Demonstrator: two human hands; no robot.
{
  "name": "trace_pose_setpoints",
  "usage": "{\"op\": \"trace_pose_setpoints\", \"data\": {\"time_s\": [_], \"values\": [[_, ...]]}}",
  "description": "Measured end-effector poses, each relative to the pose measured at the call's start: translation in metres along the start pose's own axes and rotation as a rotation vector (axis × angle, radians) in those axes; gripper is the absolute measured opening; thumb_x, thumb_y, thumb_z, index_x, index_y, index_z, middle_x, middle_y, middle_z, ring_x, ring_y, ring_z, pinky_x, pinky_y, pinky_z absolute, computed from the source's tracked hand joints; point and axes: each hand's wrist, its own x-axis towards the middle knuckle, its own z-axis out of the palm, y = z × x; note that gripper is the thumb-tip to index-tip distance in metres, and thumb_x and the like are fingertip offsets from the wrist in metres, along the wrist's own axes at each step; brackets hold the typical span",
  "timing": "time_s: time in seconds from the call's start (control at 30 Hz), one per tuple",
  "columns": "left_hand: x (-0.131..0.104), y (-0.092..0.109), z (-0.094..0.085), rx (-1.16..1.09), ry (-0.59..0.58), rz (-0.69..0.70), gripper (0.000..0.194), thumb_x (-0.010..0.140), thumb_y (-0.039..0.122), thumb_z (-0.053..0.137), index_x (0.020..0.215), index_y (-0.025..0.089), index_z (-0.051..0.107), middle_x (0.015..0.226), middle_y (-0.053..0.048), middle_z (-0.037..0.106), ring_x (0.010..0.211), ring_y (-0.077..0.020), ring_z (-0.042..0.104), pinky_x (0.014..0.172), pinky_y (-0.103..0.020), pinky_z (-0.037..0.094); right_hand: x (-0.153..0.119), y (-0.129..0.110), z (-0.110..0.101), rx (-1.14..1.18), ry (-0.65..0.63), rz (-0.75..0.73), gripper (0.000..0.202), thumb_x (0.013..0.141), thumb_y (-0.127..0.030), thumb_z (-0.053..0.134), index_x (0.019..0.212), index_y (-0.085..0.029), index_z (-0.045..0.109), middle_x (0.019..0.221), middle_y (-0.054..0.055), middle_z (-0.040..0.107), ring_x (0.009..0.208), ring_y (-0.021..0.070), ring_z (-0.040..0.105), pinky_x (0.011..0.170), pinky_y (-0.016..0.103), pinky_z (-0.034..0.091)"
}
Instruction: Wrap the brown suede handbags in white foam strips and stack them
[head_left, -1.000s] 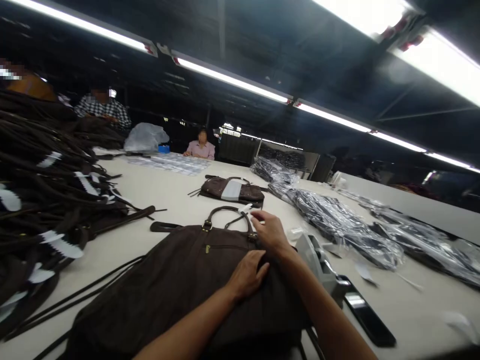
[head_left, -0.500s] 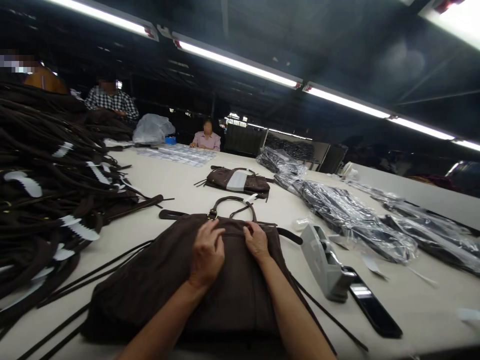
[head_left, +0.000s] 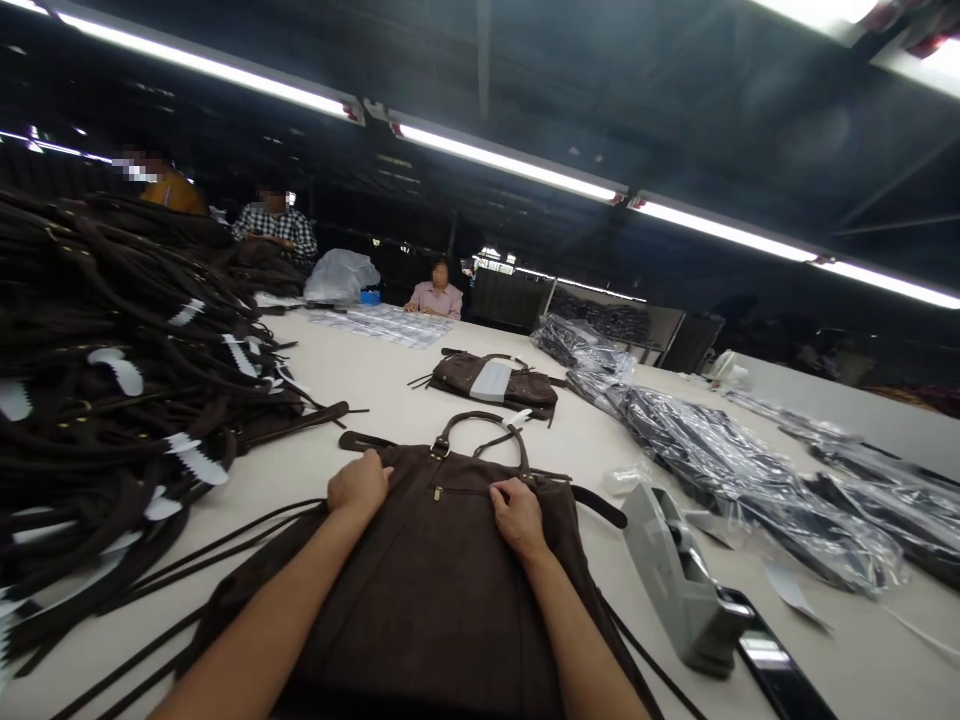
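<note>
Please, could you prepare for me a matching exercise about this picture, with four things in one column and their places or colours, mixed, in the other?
Things
1. left hand
2. right hand
3. tape dispenser
4. farther bag

Places or colours
a. grey, to the right of the large bag
b. beyond the large bag, with a pale band across it
c. on the large bag's front, right of the zip pull
d. at the large bag's upper left edge

Right pairs: 1-d, 2-c, 3-a, 4-b

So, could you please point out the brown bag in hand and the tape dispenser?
Brown bag (head_left: 450, 590): head view, on its broad brown panel.
Tape dispenser (head_left: 667, 577): head view, on its grey side.
</note>
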Motion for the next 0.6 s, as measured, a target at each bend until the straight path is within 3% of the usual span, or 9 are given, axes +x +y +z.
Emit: {"op": "trace_pose_setpoints", "data": {"time_s": [0.13,0.3,0.47,0.6], "values": [[-0.027,0.016,0.023,0.095,0.054,0.163,0.035,0.093,0.006,0.029,0.103,0.007,0.063,0.094,-0.021,0.068,0.093,-0.0318,0.067,0.078,-0.040,0.049,0.005,-0.001,0.005,-0.044,-0.032,0.032,0.022,0.091,-0.025,0.054,0.091,-0.021,0.075,0.094,0.004,0.069,0.091,0.0192,0.063,0.079,0.027,0.044],[-0.035,0.025,0.029,0.158,0.075,0.290,0.039,0.092,0.003,0.028,0.096,0.009,0.067,0.094,-0.017,0.066,0.096,-0.0280,0.063,0.083,-0.038,0.046,0.011,-0.002,0.009,-0.085,-0.053,0.069,0.023,0.090,-0.027,0.052,0.092,-0.022,0.075,0.093,0.003,0.069,0.089,0.0197,0.064,0.075,0.028,0.044],[-0.029,0.015,0.026,0.204,0.129,0.209,0.043,0.094,0.008,0.024,0.104,0.013,0.065,0.113,-0.020,0.058,0.110,-0.0325,0.054,0.090,-0.045,0.041,0.012,0.000,0.010,-0.066,-0.058,0.066,0.024,0.089,-0.027,0.052,0.092,-0.022,0.075,0.094,0.002,0.070,0.090,0.0196,0.064,0.077,0.028,0.045],[-0.026,0.005,0.023,0.214,0.093,0.088,0.036,0.094,0.015,0.030,0.110,0.011,0.062,0.107,-0.022,0.059,0.101,-0.0343,0.058,0.083,-0.045,0.042,0.012,0.001,0.010,-0.063,-0.066,0.086,0.024,0.088,-0.028,0.052,0.091,-0.024,0.075,0.093,0.001,0.071,0.086,0.0185,0.064,0.075,0.028,0.045]]}}
